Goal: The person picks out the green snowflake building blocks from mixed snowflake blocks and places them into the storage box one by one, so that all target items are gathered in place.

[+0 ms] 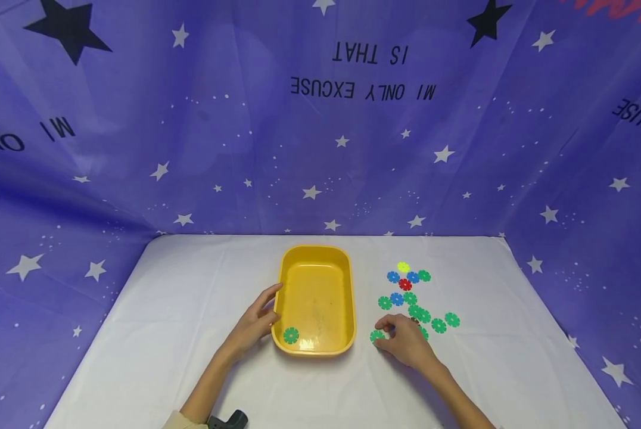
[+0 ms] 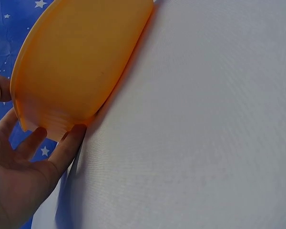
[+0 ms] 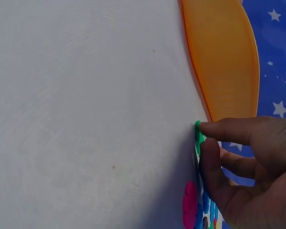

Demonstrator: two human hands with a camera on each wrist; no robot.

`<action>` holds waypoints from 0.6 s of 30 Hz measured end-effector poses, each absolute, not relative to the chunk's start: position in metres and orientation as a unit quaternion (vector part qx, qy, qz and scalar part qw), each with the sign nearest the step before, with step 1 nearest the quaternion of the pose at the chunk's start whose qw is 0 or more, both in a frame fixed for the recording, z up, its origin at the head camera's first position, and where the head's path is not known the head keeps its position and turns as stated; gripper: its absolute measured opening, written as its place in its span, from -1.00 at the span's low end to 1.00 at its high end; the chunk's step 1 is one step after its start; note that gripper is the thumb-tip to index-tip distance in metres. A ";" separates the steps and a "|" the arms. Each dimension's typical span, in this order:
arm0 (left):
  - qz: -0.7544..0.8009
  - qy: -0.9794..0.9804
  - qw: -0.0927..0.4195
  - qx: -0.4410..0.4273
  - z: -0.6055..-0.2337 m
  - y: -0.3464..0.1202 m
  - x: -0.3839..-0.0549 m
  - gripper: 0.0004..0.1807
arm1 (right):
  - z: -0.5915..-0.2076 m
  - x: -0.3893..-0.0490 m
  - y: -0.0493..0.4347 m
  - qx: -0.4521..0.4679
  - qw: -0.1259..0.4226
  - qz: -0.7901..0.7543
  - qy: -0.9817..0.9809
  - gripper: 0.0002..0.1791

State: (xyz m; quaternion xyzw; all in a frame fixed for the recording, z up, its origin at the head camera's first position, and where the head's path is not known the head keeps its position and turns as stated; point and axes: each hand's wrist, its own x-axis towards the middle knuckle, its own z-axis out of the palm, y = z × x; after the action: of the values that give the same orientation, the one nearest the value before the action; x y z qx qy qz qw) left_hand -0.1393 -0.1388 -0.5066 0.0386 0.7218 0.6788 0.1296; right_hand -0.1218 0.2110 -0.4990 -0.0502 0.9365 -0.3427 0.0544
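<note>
A yellow plastic tray [image 1: 315,255] stands on the white table, with one green snowflake disc [image 1: 291,335] in its near left corner. My left hand [image 1: 253,328] rests its fingertips against the tray's left side; in the left wrist view the fingers [image 2: 71,143] touch the outer wall. To the right of the tray, my right hand [image 1: 406,342] has thumb and index finger at opposite edges of another green snowflake disc [image 1: 376,336], pinching it at table level. The right wrist view shows this disc [image 3: 198,131] edge-on at the fingertips.
Several loose snowflake discs lie beyond and beside the right hand: green [image 1: 438,325], blue [image 1: 396,299], red [image 1: 404,285] and yellow [image 1: 403,267]. A pink disc [image 3: 189,205] shows in the right wrist view. Purple star-printed cloth [image 1: 310,149] hangs behind the table.
</note>
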 end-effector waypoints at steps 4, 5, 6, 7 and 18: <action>0.679 0.722 0.129 0.037 -0.507 -0.138 -0.139 -0.27 | -0.499 -0.121 0.212 -0.050 0.067 -0.344 0.935 -0.73; 0.680 0.721 0.129 0.036 -0.507 -0.138 -0.139 -0.26 | -0.498 -0.120 0.213 -0.050 0.069 -0.346 0.934 -0.73; 0.681 0.720 0.130 0.036 -0.507 -0.138 -0.139 -0.26 | -0.498 -0.120 0.213 -0.049 0.072 -0.348 0.933 -0.73; 0.682 0.719 0.130 0.036 -0.506 -0.138 -0.139 -0.26 | -0.498 -0.119 0.213 -0.048 0.073 -0.350 0.933 -0.74; 0.684 0.715 0.135 0.036 -0.504 -0.137 -0.139 -0.25 | -0.497 -0.121 0.212 -0.055 0.076 -0.351 0.932 -0.73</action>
State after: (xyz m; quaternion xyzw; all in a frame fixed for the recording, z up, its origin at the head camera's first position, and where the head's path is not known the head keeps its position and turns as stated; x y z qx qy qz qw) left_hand -0.1393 -0.1371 -0.5043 0.0365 0.7154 0.6845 0.1353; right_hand -0.1210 0.2123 -0.4970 -0.0548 0.9316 -0.3511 0.0759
